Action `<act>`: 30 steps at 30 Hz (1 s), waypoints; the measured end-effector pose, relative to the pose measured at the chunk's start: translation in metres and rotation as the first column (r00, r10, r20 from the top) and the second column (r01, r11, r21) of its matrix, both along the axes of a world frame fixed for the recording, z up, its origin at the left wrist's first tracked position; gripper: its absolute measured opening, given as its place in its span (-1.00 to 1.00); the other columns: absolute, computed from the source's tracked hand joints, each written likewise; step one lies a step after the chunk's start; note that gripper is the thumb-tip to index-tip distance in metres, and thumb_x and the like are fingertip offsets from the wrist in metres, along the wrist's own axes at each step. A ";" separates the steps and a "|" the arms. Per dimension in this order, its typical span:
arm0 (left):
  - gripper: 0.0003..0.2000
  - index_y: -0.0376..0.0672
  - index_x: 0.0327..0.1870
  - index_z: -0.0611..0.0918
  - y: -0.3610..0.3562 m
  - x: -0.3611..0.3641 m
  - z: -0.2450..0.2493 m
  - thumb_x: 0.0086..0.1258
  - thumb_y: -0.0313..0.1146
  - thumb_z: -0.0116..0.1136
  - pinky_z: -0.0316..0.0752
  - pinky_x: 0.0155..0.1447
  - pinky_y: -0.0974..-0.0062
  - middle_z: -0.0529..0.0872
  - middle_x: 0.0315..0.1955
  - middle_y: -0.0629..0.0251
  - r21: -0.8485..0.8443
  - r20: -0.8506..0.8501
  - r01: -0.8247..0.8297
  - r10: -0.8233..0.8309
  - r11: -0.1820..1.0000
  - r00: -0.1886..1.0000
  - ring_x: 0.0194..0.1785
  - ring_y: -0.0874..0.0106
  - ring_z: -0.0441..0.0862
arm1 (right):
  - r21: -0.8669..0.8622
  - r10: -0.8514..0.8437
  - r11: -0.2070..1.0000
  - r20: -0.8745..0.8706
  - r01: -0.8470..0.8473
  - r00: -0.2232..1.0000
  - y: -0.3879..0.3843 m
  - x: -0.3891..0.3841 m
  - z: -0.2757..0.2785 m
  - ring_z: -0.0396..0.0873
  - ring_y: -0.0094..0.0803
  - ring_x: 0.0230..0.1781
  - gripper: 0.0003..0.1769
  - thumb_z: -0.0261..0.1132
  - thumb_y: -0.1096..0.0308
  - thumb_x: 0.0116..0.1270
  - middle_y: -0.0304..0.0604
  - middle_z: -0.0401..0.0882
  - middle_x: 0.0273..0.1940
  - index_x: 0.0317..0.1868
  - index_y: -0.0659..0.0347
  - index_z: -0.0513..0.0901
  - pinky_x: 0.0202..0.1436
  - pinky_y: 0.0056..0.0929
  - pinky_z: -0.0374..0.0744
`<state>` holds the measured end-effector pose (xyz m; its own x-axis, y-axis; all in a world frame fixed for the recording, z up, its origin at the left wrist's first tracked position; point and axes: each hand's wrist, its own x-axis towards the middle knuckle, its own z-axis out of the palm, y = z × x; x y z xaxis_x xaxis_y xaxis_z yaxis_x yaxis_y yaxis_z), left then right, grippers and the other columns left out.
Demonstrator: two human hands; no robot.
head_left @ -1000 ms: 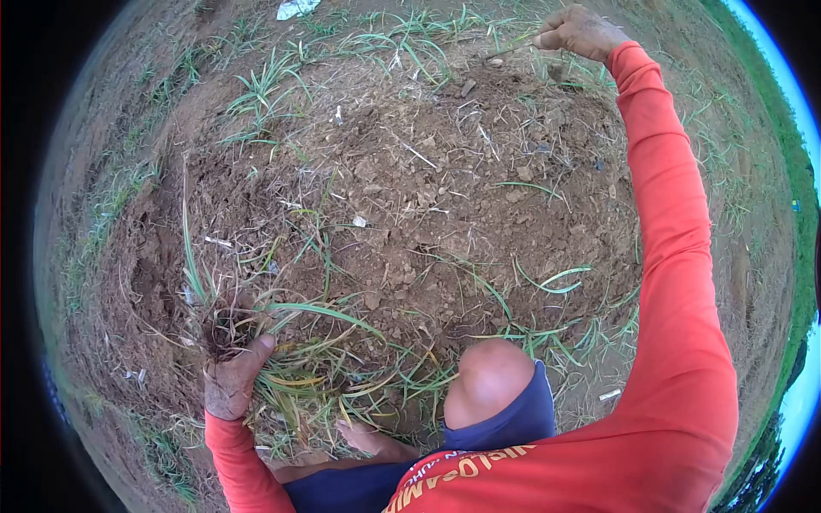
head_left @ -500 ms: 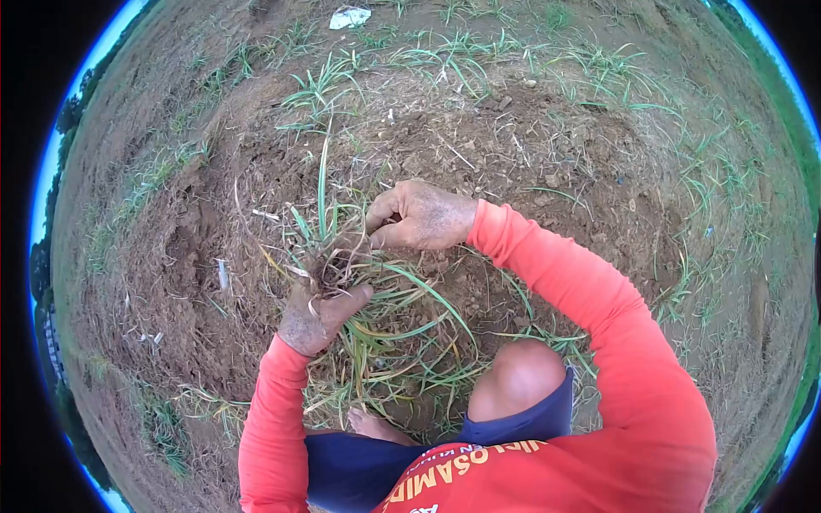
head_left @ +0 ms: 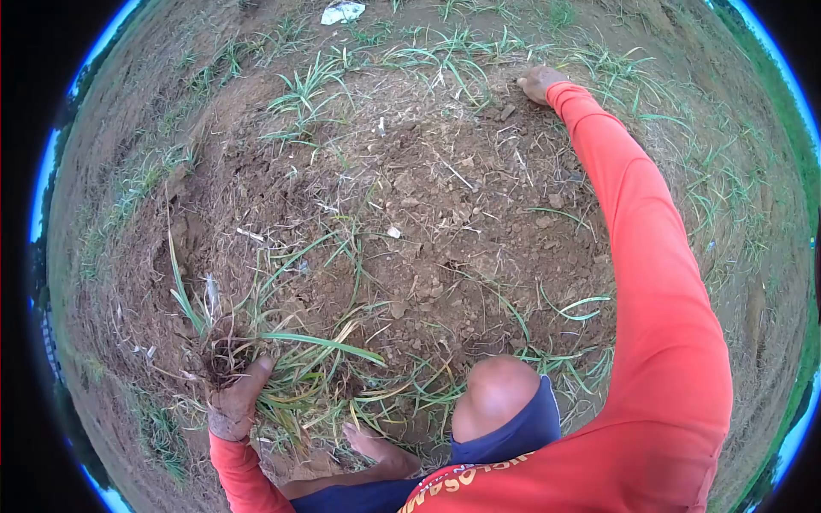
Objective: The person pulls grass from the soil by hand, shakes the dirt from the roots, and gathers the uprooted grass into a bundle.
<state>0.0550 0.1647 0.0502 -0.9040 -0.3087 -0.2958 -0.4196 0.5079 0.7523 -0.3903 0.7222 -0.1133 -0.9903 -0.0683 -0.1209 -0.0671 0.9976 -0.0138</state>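
At the lower left, my left hand (head_left: 238, 395) is closed around the root end of an uprooted clump of grassy plants (head_left: 224, 352). Tangled brown roots show above its thumb, and long green and yellowing leaves (head_left: 329, 344) spread to the right. My right hand (head_left: 539, 84) is stretched far forward, low by the soil at the upper right, close to growing grassy tufts (head_left: 607, 73). Its fingers look curled together, and whatever they hold, if anything, is hidden.
Loose brown soil (head_left: 428, 265) with dry straw lies between the hands. Grassy tufts (head_left: 312, 90) grow along the far side, near a white scrap (head_left: 342, 12). My bent knee (head_left: 500, 393) and bare foot (head_left: 372, 443) are at the bottom.
My right hand has left the clump and reached far forward to the upper right. My left hand has moved down and left, still holding the clump.
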 end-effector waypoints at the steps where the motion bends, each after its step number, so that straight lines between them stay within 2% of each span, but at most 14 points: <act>1: -0.31 -0.25 0.43 0.48 0.000 0.002 0.001 0.22 -0.48 0.47 0.45 0.37 0.30 0.62 0.21 0.24 -0.008 0.014 -0.015 0.015 1.000 1.000 0.24 0.35 0.55 | 0.078 -0.028 0.997 0.026 0.026 0.999 -0.003 -0.006 0.003 0.66 0.10 0.22 -0.59 0.14 0.28 0.39 0.16 0.70 0.16 0.12 0.22 0.76 0.30 -0.04 0.61; 2: -0.31 -0.25 0.43 0.48 -0.002 0.004 0.001 0.22 -0.48 0.47 0.45 0.37 0.30 0.62 0.21 0.24 -0.014 0.027 -0.029 0.029 0.999 0.999 0.25 0.35 0.55 | 0.159 -0.058 0.986 0.049 0.049 0.997 -0.005 -0.010 0.007 0.66 0.11 0.22 -0.59 0.11 0.34 0.39 0.18 0.70 0.16 0.12 0.26 0.75 0.31 -0.04 0.61; 5: -0.28 -0.23 0.46 0.46 -0.006 0.012 -0.006 0.21 -0.50 0.47 0.42 0.41 0.29 0.59 0.24 0.23 0.024 0.014 -0.070 0.069 0.997 0.998 0.29 0.34 0.53 | 0.200 -0.072 0.978 0.055 0.060 0.996 -0.019 -0.019 0.021 0.66 0.11 0.22 -0.57 0.16 0.35 0.33 0.25 0.68 0.15 0.12 0.33 0.75 0.28 -0.04 0.63; 6: -0.28 -0.23 0.47 0.45 -0.001 0.012 -0.004 0.22 -0.50 0.46 0.42 0.42 0.29 0.59 0.25 0.23 0.041 0.018 -0.085 0.085 0.996 0.996 0.30 0.34 0.52 | 0.226 -0.069 0.972 0.025 0.062 0.997 -0.011 -0.037 0.006 0.68 0.08 0.20 -0.57 0.21 0.34 0.28 0.22 0.70 0.15 0.10 0.32 0.76 0.25 -0.07 0.65; 8: -0.25 -0.22 0.50 0.41 0.002 0.015 0.002 0.22 -0.53 0.44 0.38 0.46 0.26 0.56 0.31 0.23 0.087 0.072 -0.146 0.140 0.985 0.988 0.35 0.32 0.49 | 0.347 0.028 0.935 0.134 -0.073 0.991 -0.008 -0.052 0.006 0.70 0.07 0.17 -0.58 0.24 0.34 0.25 0.21 0.72 0.12 0.08 0.30 0.78 0.23 -0.08 0.66; 11: -0.22 -0.21 0.53 0.39 -0.002 0.021 0.002 0.22 -0.54 0.44 0.36 0.48 0.25 0.55 0.34 0.23 0.091 0.069 -0.129 0.123 0.987 0.990 0.38 0.31 0.48 | 0.442 0.111 0.878 0.185 -0.183 0.977 0.004 -0.059 0.006 0.73 0.02 0.12 -0.61 0.34 0.29 0.18 0.17 0.74 0.08 -0.01 0.25 0.82 0.17 -0.11 0.68; 16: -0.22 -0.23 0.52 0.39 -0.004 0.022 0.007 0.22 -0.50 0.47 0.34 0.50 0.25 0.53 0.37 0.22 0.047 0.102 -0.139 0.134 0.989 0.986 0.41 0.31 0.46 | 0.519 0.214 0.817 0.137 -0.254 0.967 0.016 -0.048 0.018 0.77 0.04 -0.01 -0.68 0.36 0.23 0.22 0.20 0.77 -0.05 -0.14 0.27 0.84 0.05 -0.10 0.72; 18: -0.23 -0.24 0.51 0.41 -0.003 0.021 0.005 0.22 -0.49 0.49 0.35 0.49 0.26 0.54 0.37 0.21 0.062 0.077 -0.149 0.144 0.987 0.987 0.41 0.32 0.46 | 0.401 0.149 0.903 0.046 -0.155 0.988 0.020 -0.043 0.037 0.77 0.08 -0.04 -0.70 0.31 0.26 0.26 0.23 0.77 -0.09 -0.18 0.31 0.82 0.01 -0.08 0.72; 21: -0.25 -0.24 0.49 0.44 -0.001 0.018 0.003 0.22 -0.48 0.49 0.38 0.47 0.28 0.57 0.34 0.20 0.034 0.045 -0.107 0.105 0.994 0.993 0.38 0.32 0.49 | 0.385 0.111 0.919 -0.045 -0.085 0.993 0.060 -0.076 0.036 0.77 0.10 -0.05 -0.73 0.31 0.27 0.28 0.24 0.76 -0.11 -0.19 0.27 0.83 -0.03 -0.05 0.72; 22: -0.25 -0.24 0.49 0.44 -0.001 0.016 0.001 0.22 -0.48 0.49 0.38 0.46 0.28 0.57 0.33 0.20 0.037 0.029 -0.080 0.079 0.996 0.996 0.37 0.33 0.50 | 0.337 0.084 0.940 -0.070 -0.055 0.994 0.064 -0.076 0.049 0.76 0.13 -0.03 -0.71 0.33 0.23 0.31 0.29 0.74 -0.11 -0.21 0.32 0.81 -0.04 -0.07 0.70; 25: -0.26 -0.24 0.50 0.42 0.000 0.012 -0.001 0.25 -0.48 0.46 0.39 0.45 0.29 0.57 0.33 0.21 0.043 -0.023 -0.010 0.011 0.999 1.000 0.36 0.33 0.51 | 0.174 0.130 0.978 -0.084 -0.114 0.988 0.049 -0.031 0.118 0.78 -0.02 -0.13 -0.65 0.37 0.16 0.34 0.16 0.79 -0.17 -0.20 0.34 0.79 -0.07 -0.18 0.70; 28: -0.27 -0.24 0.53 0.38 0.005 0.007 0.006 0.30 -0.47 0.42 0.33 0.49 0.28 0.53 0.36 0.19 0.079 -0.050 0.050 -0.046 0.996 0.998 0.39 0.32 0.47 | 0.193 0.091 0.979 -0.160 -0.059 0.983 0.031 0.008 0.171 0.77 -0.13 -0.04 -0.60 0.43 0.02 0.19 0.08 0.82 -0.14 -0.12 0.12 0.88 0.22 -0.15 0.64; 29: -0.28 -0.25 0.51 0.40 0.008 0.006 0.007 0.29 -0.47 0.42 0.35 0.47 0.29 0.54 0.35 0.19 0.079 -0.077 0.072 -0.065 0.994 0.995 0.38 0.33 0.48 | -0.048 0.056 0.997 -0.150 -0.064 0.987 0.024 0.032 0.177 0.75 -0.16 -0.12 -0.62 0.42 0.05 0.25 0.03 0.81 -0.17 -0.13 0.19 0.85 0.11 -0.19 0.65; 30: -0.29 -0.26 0.50 0.41 0.011 0.005 0.010 0.28 -0.47 0.42 0.38 0.46 0.30 0.55 0.34 0.20 0.080 -0.105 0.092 -0.083 0.993 0.991 0.36 0.33 0.50 | -0.284 0.028 0.957 -0.135 -0.066 0.990 0.017 0.061 0.184 0.74 -0.20 -0.19 -0.63 0.41 0.09 0.30 -0.02 0.80 -0.19 -0.15 0.26 0.81 0.00 -0.23 0.66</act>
<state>0.0598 0.1758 0.0600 -0.9531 -0.2051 -0.2225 -0.2955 0.4722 0.8305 -0.3297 0.7390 0.0707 -0.9910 -0.1281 0.0385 -0.1338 0.9486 -0.2869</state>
